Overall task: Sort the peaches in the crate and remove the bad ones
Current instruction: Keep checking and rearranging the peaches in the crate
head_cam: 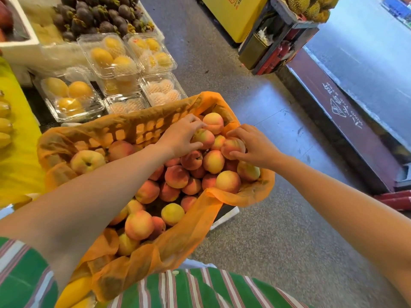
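A crate (138, 130) lined with orange plastic is heaped with several red-and-yellow peaches. At its far end my left hand (181, 135) curls its fingers round one peach (204, 138) on top of the pile. Just to the right, my right hand (252, 144) grips another peach (232, 147) between fingers and thumb. A yellowish peach (214, 122) lies beyond both hands against the crate's far corner. My forearms cover part of the pile on the left.
Clear plastic boxes of yellow fruit (109, 56) stand left of and beyond the crate, with dark mangosteens (100, 16) behind them. Bananas (4, 125) lie at the far left. Grey floor (278, 230) stretches to the right, up to a brown step (342, 116).
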A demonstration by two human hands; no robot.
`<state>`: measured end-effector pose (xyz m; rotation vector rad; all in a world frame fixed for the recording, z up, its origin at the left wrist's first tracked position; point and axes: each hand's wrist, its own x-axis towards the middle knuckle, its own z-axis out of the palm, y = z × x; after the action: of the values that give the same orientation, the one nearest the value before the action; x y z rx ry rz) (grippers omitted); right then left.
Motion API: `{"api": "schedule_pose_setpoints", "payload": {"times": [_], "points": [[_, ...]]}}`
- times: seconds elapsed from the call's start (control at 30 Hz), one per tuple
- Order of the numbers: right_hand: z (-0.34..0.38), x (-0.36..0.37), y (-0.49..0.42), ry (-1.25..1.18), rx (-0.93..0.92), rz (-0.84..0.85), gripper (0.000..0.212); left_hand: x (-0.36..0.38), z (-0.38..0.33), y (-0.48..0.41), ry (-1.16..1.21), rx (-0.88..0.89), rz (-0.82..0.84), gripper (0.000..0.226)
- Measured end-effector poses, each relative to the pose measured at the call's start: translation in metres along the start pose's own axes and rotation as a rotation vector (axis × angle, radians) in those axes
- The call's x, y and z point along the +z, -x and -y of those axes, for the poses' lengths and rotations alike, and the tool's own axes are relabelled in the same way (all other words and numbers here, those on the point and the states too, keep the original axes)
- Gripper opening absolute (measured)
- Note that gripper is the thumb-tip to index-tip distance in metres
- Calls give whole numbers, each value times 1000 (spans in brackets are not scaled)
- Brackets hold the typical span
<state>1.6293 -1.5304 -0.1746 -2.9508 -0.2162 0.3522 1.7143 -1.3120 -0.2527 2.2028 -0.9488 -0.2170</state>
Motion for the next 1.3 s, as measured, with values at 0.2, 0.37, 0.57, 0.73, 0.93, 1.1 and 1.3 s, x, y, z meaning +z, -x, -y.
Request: {"api": "schedule_pose_setpoints", "payload": {"times": [0.2, 0.37, 0.57, 0.73, 0.93, 1.1, 1.3], "points": [[28, -3, -13, -67, -126, -68, 46, -42, 0, 36, 0, -34, -5, 20], [84, 5, -37, -208, -291, 16, 38, -93, 5, 85, -127, -73, -158, 14], [165, 36, -72, -392, -314, 298, 44, -128, 48, 158, -369, -333, -367, 22], [202, 70, -96, -282, -263, 288, 61, -126, 63, 190, -230, -471, -238, 41], [202, 95, -112, -267, -68, 260, 75, -121, 71, 196, -154, -472, -285, 41], [202, 105, -112, -276, -92, 72, 66, -118, 76, 197, -166, -450, -306, 42], [185, 96, -101, -624, -4, 167, 47, -121, 64, 196, -553, -205, -250, 38]]}}
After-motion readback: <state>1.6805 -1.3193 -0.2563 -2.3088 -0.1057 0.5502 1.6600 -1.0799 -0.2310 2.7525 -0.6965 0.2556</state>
